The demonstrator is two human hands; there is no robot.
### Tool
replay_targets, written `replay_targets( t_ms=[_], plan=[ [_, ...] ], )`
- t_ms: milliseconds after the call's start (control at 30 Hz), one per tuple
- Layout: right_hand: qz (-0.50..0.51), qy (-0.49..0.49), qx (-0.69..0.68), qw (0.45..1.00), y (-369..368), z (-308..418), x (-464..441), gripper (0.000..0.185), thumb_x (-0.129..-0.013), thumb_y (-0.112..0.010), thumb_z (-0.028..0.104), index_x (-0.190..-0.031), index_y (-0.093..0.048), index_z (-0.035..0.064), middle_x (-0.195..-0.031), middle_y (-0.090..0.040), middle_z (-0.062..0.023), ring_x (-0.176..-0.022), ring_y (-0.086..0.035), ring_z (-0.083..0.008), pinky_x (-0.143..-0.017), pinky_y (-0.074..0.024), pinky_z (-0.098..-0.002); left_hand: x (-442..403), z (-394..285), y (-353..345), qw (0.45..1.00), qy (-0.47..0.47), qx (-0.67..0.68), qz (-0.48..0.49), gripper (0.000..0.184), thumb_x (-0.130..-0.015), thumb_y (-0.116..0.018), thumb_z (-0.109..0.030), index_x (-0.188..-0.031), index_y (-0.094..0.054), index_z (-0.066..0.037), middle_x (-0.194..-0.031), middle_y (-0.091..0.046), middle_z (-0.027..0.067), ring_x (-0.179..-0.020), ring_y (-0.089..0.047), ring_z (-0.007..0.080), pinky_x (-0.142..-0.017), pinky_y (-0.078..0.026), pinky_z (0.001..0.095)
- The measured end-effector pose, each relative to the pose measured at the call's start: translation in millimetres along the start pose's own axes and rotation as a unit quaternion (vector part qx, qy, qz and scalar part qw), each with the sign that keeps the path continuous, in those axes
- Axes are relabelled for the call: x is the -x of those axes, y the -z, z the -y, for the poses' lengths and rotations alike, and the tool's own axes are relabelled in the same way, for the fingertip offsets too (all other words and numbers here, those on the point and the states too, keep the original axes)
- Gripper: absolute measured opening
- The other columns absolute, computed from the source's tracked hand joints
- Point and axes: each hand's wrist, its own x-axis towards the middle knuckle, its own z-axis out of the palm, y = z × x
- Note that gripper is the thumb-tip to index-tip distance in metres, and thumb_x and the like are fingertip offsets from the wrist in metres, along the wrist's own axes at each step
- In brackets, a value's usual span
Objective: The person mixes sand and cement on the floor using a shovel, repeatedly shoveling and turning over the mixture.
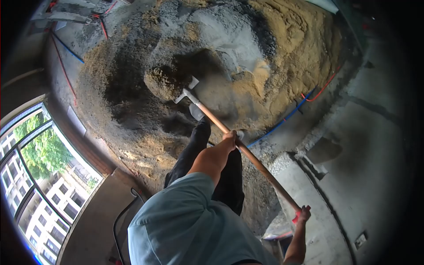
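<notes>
A long-handled shovel (260, 168) runs diagonally across the head view. My left hand (229, 138) is wrapped round the middle of its wooden shaft. At the rear end, by a red piece, my right hand (303, 213) is closed on the handle. The shovel's metal shoulders (187, 93) show at the front; a heap of sand and gravel mix (163, 84) hides the rest of the blade. Around it spreads a large pile of yellow sand (287, 48) and grey powder (221, 33). My feet stand at the pile's near side, below the shovel head.
Blue pipe (282, 121) and red pipe (327, 84) lie along the pile's right edge. More red pipe (66, 73) and blue pipe (70, 49) lie at upper left. A window (39, 176) is at left, with a black cable (118, 221) near it. Concrete floor (353, 176) extends right.
</notes>
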Motion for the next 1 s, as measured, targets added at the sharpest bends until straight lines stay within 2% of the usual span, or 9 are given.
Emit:
replay_targets(
  t_ms=[67, 267, 333, 400, 467, 567, 767, 867, 1000],
  plan=[
    [-0.006, 0.103, 0.090, 0.991, -29, -7, -16, 0.036, -0.080, -0.060, 0.029, -0.071, -0.054, -0.0055, -0.059, -0.057, -0.0112, -0.050, -0.052, -0.0200, -0.041, -0.0402, -0.0388, 3, -25, 24, 0.997, -0.032, 0.065, 0.012, 0.012, -0.073, -0.062, -0.012, -0.073, -0.053, -0.004, -0.061, -0.051, 0.0073, -0.053, -0.052, 0.0202, -0.048, -0.046, 0.0356],
    [-0.015, 0.223, -0.352, 0.909, -155, 130, 34, 0.017, -0.081, -0.058, 0.011, -0.070, -0.045, 0.0089, -0.057, -0.040, 0.0020, -0.041, -0.035, -0.0093, -0.032, -0.0296, -0.0280, 77, -167, 119, 0.954, -0.165, 0.223, 0.111, 0.018, -0.077, -0.056, -0.014, -0.063, -0.044, -0.013, -0.052, -0.041, 0.0022, -0.043, -0.043, 0.0173, -0.040, -0.040, 0.0305],
    [0.099, 0.114, -0.420, 0.895, -178, 168, 72, 0.015, -0.079, -0.063, 0.018, -0.080, -0.051, 0.0086, -0.065, -0.052, -0.0010, -0.053, -0.048, -0.0108, -0.045, -0.0402, -0.0243, 68, -216, 177, 0.919, -0.193, 0.202, 0.278, 0.023, -0.079, -0.049, -0.019, -0.057, -0.043, -0.013, -0.050, -0.041, 0.0030, -0.047, -0.047, 0.0189, -0.047, -0.045, 0.0343],
    [0.128, 0.356, -0.305, 0.874, -184, 214, 105, 0.018, -0.076, -0.065, 0.015, -0.087, -0.054, 0.0058, -0.084, -0.057, -0.0090, -0.082, -0.055, -0.0211, -0.074, -0.0457, -0.0337, 111, -249, 196, 0.937, -0.263, 0.203, 0.112, 0.018, -0.075, -0.050, -0.019, -0.059, -0.045, -0.012, -0.051, -0.043, 0.0040, -0.044, -0.046, 0.0195, -0.041, -0.043, 0.0327],
    [0.123, 0.602, -0.338, 0.713, -175, 263, 134, 0.034, -0.079, -0.065, 0.019, -0.105, -0.048, 0.0045, -0.106, -0.052, -0.0148, -0.093, -0.054, -0.0287, -0.079, -0.0456, -0.0361, 132, -275, 237, 0.922, -0.326, 0.207, 0.037, 0.013, -0.074, -0.050, -0.019, -0.064, -0.046, -0.012, -0.053, -0.044, 0.0039, -0.044, -0.046, 0.0191, -0.039, -0.043, 0.0315],
    [0.072, 0.627, -0.395, 0.667, -165, 286, 137, 0.036, -0.080, -0.065, 0.020, -0.107, -0.049, 0.0040, -0.106, -0.052, -0.0158, -0.094, -0.054, -0.0315, -0.082, -0.0448, -0.0367, 186, -270, 254, 0.916, -0.343, 0.179, 0.107, 0.011, -0.074, -0.053, -0.018, -0.069, -0.050, -0.008, -0.059, -0.049, 0.0056, -0.052, -0.051, 0.0191, -0.049, -0.047, 0.0330],
    [0.290, 0.356, -0.393, 0.797, -176, 180, 32, 0.032, -0.081, -0.063, 0.017, -0.107, -0.050, 0.0015, -0.097, -0.055, -0.0080, -0.084, -0.056, -0.0165, -0.071, -0.0498, -0.0323, 230, -225, 199, 0.903, -0.324, 0.155, 0.235, 0.012, -0.080, -0.056, -0.013, -0.083, -0.049, -0.003, -0.073, -0.052, 0.0081, -0.069, -0.053, 0.0229, -0.079, -0.044, 0.0355],
    [0.275, 0.195, -0.449, 0.828, -159, 142, 7, 0.018, -0.082, -0.058, 0.014, -0.090, -0.045, 0.0050, -0.075, -0.051, -0.0050, -0.054, -0.052, -0.0157, -0.047, -0.0478, -0.0297, 243, -219, 127, 0.852, -0.384, 0.218, 0.281, 0.017, -0.083, -0.052, -0.019, -0.075, -0.048, -0.005, -0.064, -0.050, 0.0068, -0.062, -0.053, 0.0201, -0.061, -0.047, 0.0358],
    [0.157, -0.014, -0.356, 0.921, -86, 98, -8, 0.019, -0.085, -0.054, 0.023, -0.088, -0.041, 0.0096, -0.063, -0.044, -0.0025, -0.040, -0.041, -0.0134, -0.031, -0.0323, -0.0269, 103, -174, 7, 0.955, -0.228, 0.175, 0.072, 0.018, -0.080, -0.055, -0.022, -0.073, -0.050, -0.006, -0.058, -0.049, 0.0061, -0.046, -0.052, 0.0206, -0.040, -0.043, 0.0352]
  ],
)
